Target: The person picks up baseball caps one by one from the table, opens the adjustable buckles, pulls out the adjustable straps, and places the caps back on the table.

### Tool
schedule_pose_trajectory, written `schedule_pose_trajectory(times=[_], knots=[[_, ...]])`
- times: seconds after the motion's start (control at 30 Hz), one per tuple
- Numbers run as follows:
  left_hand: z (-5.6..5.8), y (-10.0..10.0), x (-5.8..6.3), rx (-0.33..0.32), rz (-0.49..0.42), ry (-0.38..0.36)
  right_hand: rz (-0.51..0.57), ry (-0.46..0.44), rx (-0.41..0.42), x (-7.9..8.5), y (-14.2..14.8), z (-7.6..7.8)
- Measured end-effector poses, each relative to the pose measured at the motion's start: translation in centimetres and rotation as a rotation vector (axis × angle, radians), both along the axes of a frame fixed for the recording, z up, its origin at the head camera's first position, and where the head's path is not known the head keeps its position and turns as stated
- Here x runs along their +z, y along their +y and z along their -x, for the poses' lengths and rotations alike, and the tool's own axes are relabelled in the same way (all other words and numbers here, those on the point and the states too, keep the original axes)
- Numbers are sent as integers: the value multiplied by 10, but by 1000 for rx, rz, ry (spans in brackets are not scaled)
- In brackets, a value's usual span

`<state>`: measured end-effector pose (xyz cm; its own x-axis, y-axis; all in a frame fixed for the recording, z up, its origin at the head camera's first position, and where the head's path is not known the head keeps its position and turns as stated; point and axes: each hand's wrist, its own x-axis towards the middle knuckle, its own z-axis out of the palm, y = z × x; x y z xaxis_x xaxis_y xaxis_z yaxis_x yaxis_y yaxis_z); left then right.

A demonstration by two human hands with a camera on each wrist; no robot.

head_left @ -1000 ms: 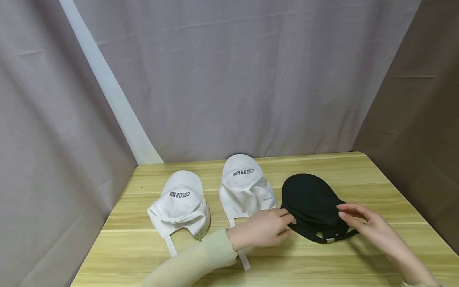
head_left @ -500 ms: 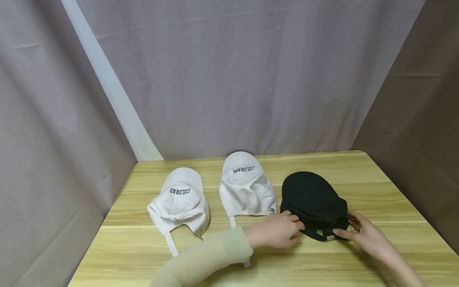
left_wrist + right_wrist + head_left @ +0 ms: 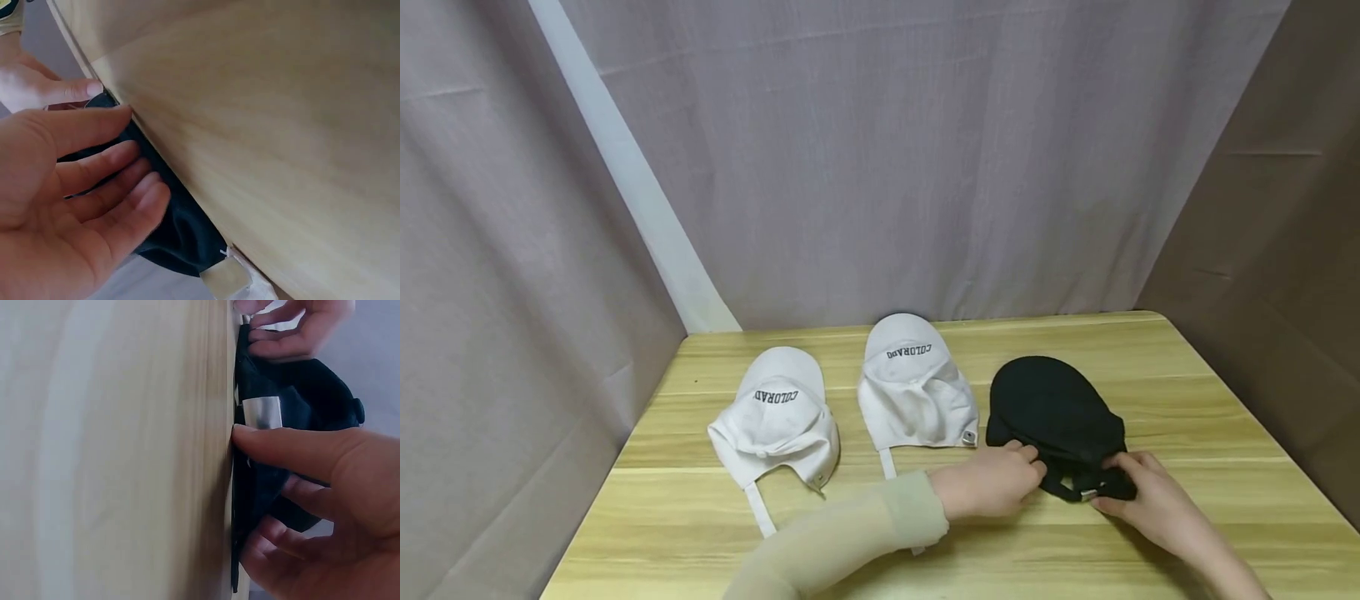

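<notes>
A black cap (image 3: 1052, 408) lies at the right of the table, brim toward the back, its rear strap and metal buckle (image 3: 1088, 495) toward the person. At its left rear edge the left hand (image 3: 992, 482) grips the fabric with bent fingers, seen also in the left wrist view. The right hand (image 3: 1157, 508) pinches the right rear part, its thumb beside the buckle in the right wrist view and its fingers on the cap's fabric. Left of it lies a white cap (image 3: 917, 400) lettered COLORADO, its loose strap partly hidden under the left forearm.
A second white COLORADO cap (image 3: 778, 417) lies further left, with its strap (image 3: 760, 510) hanging open toward the front. All rest on a wooden table (image 3: 647, 508). Grey curtains (image 3: 865, 167) stand behind and at the left, and a brown one (image 3: 1277, 275) at the right.
The left hand has shifted slightly right along the black cap's rear edge. The right hand has moved from the cap's right side down to the strap near the buckle. Both white caps stay put.
</notes>
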<state>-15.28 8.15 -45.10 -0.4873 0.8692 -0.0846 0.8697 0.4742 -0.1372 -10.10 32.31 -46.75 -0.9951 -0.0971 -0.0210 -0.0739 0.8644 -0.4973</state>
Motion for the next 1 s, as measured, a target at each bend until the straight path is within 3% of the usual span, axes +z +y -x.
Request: schedule_pose_trajectory(times=[0.37,0.53,0.63,0.73,0.93,1.0], knots=[[-1,2,-1,9,-36,5,-13,48,23,-1,0,2],[2,2,1,31,-74,-64,90,-6,32,7,1,0],[3,1,6,49,-140,-55,160,-36,32,18,0,-3],[4,-1,14,48,-230,34,222,-40,20,32,-1,-6],[3,-1,34,8,-365,352,293,-13,0,66,-5,-10],[2,-1,40,1,-384,418,304,-10,-1,74,-7,-10]])
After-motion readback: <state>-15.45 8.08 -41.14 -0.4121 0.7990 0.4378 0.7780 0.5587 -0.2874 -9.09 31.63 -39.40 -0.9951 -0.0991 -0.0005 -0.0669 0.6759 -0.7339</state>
